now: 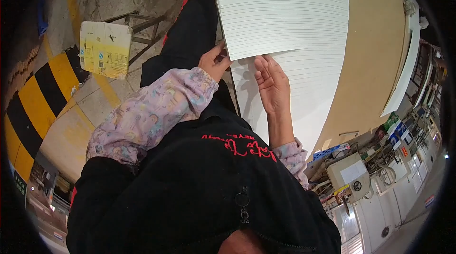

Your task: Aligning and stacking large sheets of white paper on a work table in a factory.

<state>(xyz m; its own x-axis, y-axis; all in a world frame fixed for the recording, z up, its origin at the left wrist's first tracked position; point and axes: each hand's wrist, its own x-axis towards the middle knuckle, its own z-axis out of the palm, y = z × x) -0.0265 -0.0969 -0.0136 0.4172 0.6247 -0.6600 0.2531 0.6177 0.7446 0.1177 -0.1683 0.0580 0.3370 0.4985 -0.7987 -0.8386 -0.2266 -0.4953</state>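
A large fanned stack of white paper sheets (285,12) lies in front of me, its staggered edges showing as many thin lines. The near edge of one upper sheet stands slightly raised and casts a shadow on the sheets below. My left hand (214,63) is at that sheet's near left corner, fingers bent and closed on the left edge; its fingertips are partly hidden. Over the lower sheets is my right hand (273,83), palm turned up and to the left, fingers loosely extended. Its fingertips meet the raised edge, without a grip on it.
A brown board surface (373,40) extends right of the stack. On the left stand a worn, yellow-stained stool seat (105,49) and a black-and-yellow striped block (45,95). Machinery (349,175) is at the lower right. My legs are beside the stack's left edge.
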